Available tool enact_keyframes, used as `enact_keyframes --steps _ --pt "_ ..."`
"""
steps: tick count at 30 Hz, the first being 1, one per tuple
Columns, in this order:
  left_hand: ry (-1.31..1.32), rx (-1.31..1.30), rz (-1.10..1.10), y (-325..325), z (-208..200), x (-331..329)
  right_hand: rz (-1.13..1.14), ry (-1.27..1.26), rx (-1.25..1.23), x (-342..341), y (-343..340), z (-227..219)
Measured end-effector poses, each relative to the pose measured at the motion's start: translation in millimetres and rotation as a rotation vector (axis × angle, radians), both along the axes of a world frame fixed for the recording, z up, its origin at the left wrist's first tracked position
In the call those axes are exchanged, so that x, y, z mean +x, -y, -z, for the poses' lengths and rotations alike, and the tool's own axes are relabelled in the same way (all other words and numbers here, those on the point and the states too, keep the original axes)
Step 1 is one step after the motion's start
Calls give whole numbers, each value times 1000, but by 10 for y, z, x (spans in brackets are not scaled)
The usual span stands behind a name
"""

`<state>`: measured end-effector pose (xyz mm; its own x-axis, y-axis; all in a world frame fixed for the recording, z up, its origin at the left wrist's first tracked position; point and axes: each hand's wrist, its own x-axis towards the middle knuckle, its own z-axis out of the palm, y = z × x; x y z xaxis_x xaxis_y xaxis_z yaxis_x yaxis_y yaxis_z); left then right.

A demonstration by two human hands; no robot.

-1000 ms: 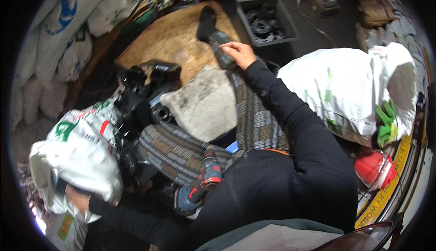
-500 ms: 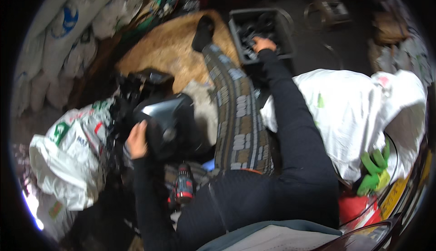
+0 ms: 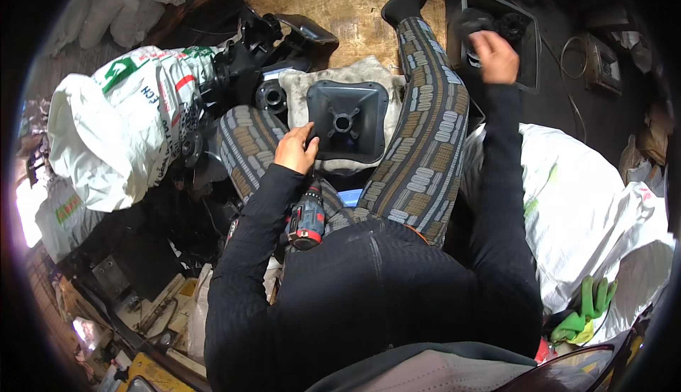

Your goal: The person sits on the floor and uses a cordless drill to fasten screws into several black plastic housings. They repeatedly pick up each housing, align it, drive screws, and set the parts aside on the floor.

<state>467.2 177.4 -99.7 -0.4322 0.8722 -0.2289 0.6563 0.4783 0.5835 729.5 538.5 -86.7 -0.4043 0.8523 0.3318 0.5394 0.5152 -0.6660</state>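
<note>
A black square speaker horn, with a round hub on spokes at its centre, lies face up on a grey-white cloth pad between my legs. My left hand holds its near left rim, fingers bent at the edge. At the far right, my right hand is closed on a black round part, over a grey bin with similar black pieces inside. The part's far side is blurred. Below my left hand, a cordless drill rests against my lap.
Several black horn parts and a black ring-shaped piece lie at the left, beside a white sack. To the right are another white sack and green gloves. A wooden board lies beyond.
The horn has shifted right onto the pad and now faces up, my left hand moving along with it. My right hand has lifted from inside the bin with a black round part. The view has turned.
</note>
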Motion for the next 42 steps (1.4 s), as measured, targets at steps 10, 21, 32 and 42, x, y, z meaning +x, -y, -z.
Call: enact_keyframes --steps 10,21,32,42 --pt "375 -72 226 940 -1125 -29 -664 296 177 -822 2138 150" --pt "-168 -287 292 1112 -1109 295 -621 344 183 -972 2218 117" --pt "350 133 160 581 -1992 -21 -448 -1490 -2028 -687 2411 -206" --pt "191 61 342 235 -1962 159 -436 -1510 -1963 -649 2447 -286"
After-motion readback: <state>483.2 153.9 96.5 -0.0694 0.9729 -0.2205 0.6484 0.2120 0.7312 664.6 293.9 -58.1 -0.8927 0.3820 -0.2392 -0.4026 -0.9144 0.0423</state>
